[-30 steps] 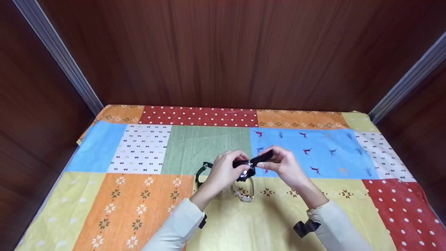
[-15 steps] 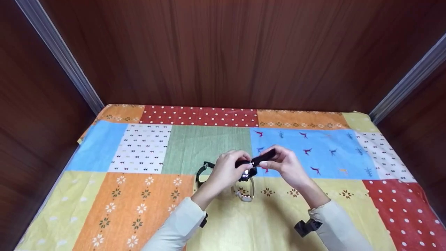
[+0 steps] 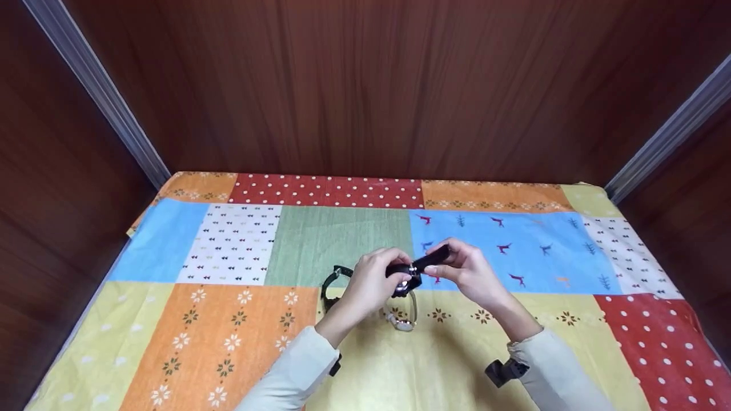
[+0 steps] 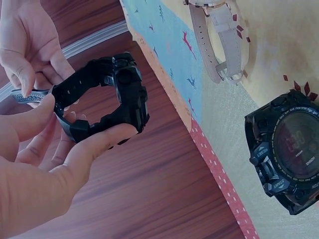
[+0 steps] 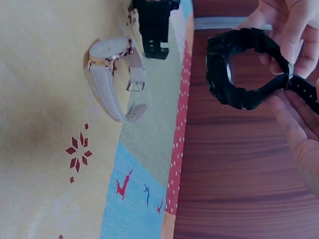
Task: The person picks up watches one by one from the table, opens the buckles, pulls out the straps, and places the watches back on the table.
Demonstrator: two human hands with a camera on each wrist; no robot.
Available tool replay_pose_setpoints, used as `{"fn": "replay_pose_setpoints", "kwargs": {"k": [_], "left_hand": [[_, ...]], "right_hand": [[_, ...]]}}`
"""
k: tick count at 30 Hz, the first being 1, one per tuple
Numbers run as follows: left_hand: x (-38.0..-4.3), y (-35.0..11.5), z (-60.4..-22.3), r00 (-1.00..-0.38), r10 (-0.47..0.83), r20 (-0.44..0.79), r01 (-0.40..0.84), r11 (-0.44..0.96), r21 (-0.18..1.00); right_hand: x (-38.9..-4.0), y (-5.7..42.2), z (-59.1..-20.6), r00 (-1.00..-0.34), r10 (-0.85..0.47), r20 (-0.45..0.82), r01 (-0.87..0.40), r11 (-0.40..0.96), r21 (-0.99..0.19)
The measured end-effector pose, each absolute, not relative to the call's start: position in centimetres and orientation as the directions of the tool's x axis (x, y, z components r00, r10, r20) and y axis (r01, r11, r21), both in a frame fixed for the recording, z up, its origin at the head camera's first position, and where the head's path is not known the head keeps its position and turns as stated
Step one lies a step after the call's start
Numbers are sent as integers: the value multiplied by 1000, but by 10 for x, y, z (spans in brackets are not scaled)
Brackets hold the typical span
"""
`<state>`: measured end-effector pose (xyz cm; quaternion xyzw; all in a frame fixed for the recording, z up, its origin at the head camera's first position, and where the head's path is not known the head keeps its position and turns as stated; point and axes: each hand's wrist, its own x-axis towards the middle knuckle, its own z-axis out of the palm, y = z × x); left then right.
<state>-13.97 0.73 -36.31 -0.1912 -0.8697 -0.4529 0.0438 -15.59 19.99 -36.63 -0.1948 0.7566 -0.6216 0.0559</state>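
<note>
A black wristwatch [image 4: 130, 92] is held up by both hands, its strap bent into a loop. My left hand [image 3: 371, 281] grips the strap beside the buckle, with one finger stretched along the case in the left wrist view. The right hand [image 3: 471, 273] pinches the strap's free end [image 3: 432, 258] between thumb and fingers. That end runs through the metal buckle [image 5: 290, 72] in the right wrist view. Below the hands lie a second black watch [image 4: 294, 149] with a round digital dial and a watch with a pale strap [image 5: 109, 55] and rose-gold case.
A patchwork cloth [image 3: 228, 342] in several colours covers the table. Dark wood panels [image 3: 365, 85] stand behind it and at both sides, with grey metal strips [image 3: 103, 91] in the corners. The second black watch is partly hidden by the left forearm in the head view.
Both hands have shifted very slightly to the right with the held watch, keeping the same grip. The two watches on the cloth have stayed put.
</note>
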Motion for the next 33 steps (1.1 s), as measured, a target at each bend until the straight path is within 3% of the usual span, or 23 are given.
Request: {"fn": "replay_pose_setpoints", "kwargs": {"k": [17,33], "left_hand": [[-137,10,-362,-922,303,241,373,524,766],[-135,9,-364,-920,301,252,380,519,766]], "right_hand": [[-155,202,-362,-883,-439,167,-253,144,-957],[-156,201,-360,-886,-428,180,-270,158,-950]]}}
